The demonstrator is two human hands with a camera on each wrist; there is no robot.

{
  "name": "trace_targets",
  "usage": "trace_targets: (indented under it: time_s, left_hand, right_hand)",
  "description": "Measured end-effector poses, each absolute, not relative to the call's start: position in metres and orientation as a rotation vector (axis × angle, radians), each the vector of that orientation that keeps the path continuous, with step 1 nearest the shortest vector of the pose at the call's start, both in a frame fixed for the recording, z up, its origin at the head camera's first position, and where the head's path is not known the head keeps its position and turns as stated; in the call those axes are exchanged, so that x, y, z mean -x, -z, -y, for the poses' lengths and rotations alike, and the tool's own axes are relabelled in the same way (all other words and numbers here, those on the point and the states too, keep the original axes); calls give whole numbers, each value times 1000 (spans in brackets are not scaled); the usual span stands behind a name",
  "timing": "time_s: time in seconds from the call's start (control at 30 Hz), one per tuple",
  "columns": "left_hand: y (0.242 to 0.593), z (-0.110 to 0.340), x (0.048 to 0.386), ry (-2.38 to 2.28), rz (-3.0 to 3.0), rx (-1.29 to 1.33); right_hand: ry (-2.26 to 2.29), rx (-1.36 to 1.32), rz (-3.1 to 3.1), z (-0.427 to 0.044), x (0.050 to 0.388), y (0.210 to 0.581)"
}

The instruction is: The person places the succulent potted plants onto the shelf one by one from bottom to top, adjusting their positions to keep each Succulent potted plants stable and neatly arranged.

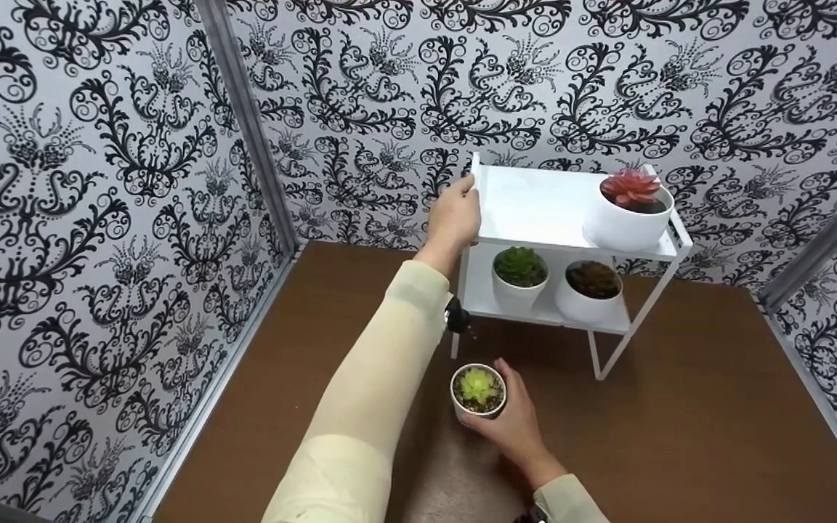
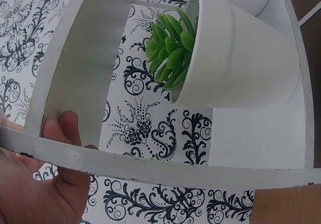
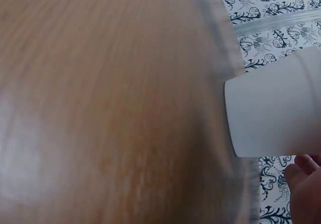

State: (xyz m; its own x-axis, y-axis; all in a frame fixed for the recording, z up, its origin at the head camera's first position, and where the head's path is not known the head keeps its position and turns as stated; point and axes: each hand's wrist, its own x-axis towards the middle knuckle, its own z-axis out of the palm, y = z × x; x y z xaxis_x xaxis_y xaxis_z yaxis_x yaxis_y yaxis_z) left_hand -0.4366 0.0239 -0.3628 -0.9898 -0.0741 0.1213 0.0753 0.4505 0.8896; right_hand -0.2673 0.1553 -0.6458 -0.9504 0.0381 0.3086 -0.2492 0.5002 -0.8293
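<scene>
My left hand [image 1: 455,214] grips the left end of the white two-tier shelf [image 1: 535,203] near its upper tier. In the left wrist view, fingers and thumb curl around the shelf's frame [image 2: 125,163]. My right hand [image 1: 516,421] holds a small white pot [image 3: 273,113] from its right side, thumb in front and fingers behind. A yellow-green succulent [image 1: 478,387] fills this pot, which is upright in front of the shelf. Whether its base touches the table is unclear.
On the upper tier, a white pot [image 1: 625,226] with a red succulent stands at the right. A green succulent pot [image 1: 519,294] and a brown plant's pot [image 1: 585,309] share the lower tier. Patterned walls [image 1: 360,87] enclose the brown table [image 1: 716,407].
</scene>
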Motion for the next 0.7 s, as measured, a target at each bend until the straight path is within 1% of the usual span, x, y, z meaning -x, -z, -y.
trace_targets:
  time_s: [0.33, 0.7]
  left_hand:
    - [361, -24, 438, 1617, 2560, -29]
    - [361, -24, 437, 1618, 2576, -45]
  right_hand:
    - [-1531, -81, 2476, -155, 271, 657]
    - [-1624, -39, 2470, -153, 271, 662]
